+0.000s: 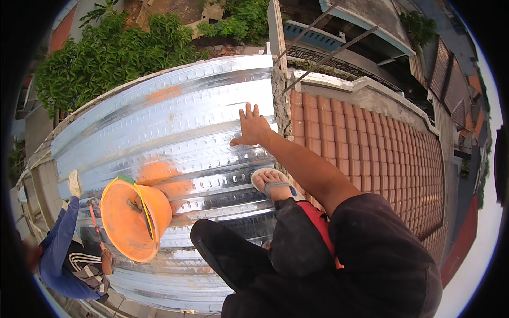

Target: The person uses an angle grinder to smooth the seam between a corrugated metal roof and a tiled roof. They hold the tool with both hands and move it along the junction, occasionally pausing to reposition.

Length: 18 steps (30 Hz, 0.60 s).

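My right hand [253, 126] lies palm down on the silvery ribbed metal roof sheet [201, 111], near its right edge. Its fingers are spread and nothing is in them. Close below it, my sandalled foot [274, 184] rests on the metal. Off to the left stands an orange bucket [121, 222], tilted so its inside shows. A dark tool [132, 205] pokes up in it, its kind unclear, and a yellow-green handle [140, 204] arches across the rim. My left hand is out of the picture.
A co-worker in blue sleeves [61, 254] is at the left edge, a light glove [74, 183] on the sheet. Beside them is a red-handled tool [95, 222]. A rough concrete wall top [281, 106] divides the metal from a tiled roof [366, 153]. Leafy branches [111, 58] border the far edge.
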Tool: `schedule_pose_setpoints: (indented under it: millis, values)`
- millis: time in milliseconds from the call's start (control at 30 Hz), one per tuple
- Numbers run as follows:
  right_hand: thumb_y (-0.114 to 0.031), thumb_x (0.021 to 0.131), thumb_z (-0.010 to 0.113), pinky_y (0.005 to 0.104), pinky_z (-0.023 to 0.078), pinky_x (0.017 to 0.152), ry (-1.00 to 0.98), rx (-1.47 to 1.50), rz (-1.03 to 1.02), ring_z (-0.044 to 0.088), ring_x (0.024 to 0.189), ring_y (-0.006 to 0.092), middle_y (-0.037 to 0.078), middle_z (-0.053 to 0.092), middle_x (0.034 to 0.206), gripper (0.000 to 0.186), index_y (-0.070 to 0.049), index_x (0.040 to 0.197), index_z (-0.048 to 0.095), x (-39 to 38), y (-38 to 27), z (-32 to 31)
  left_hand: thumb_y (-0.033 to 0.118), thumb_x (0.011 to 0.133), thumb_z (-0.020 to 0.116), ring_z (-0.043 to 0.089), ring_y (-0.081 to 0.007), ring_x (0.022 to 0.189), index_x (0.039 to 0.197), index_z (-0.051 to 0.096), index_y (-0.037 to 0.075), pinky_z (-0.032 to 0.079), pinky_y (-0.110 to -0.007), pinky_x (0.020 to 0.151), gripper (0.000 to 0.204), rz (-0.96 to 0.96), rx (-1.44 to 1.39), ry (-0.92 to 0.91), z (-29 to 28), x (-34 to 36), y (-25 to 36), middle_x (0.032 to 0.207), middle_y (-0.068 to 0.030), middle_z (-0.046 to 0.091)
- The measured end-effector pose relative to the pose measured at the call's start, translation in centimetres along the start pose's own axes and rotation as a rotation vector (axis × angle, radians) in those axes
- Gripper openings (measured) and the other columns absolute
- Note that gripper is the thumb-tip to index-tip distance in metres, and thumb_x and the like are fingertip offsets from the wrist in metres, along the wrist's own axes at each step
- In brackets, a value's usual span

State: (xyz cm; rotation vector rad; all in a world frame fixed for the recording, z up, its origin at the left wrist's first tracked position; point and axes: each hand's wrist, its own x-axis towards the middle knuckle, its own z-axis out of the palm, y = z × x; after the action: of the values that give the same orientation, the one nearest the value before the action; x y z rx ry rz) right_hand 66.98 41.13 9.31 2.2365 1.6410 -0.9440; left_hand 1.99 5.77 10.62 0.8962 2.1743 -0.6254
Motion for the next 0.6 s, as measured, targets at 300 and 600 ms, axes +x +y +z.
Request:
schedule_pose_setpoints:
  millis: [300, 600]
  values:
    - [-0.096, 0.081, 0.065, 0.0598, 0.045, 0.124, -0.043, -0.014, -0.006, 0.014, 0.162, 0.0622, 0.042, 0.012, 0.175, 0.146, 0.009, 0.172, 0.019, 0.0, -0.2, -0.3, 0.037, 0.083, 0.091, 0.034, -0.0443, 0.139, 0.154, 0.017, -0.007, 0.036, -0.048, 0.116, 0.112, -0.043, -0.071, -0.036, 2.6, -3.5, 1.3, 0.150, -0.0347, 0.026]
    - [-0.099, 0.082, 0.059, 0.0606, 0.044, 0.125, -0.051, -0.084, -0.004, 0.015, 0.164, 0.0591, 0.042, 0.013, 0.176, 0.146, 0.007, 0.172, 0.017, 0.1, 0.0, -0.2, 0.037, 0.083, 0.089, 0.045, -0.0404, 0.125, 0.146, 0.030, -0.007, 0.042, -0.046, 0.106, 0.097, -0.105, -0.150, -0.083, 5.6, -5.8, 0.4, 0.137, -0.0308, 0.039]
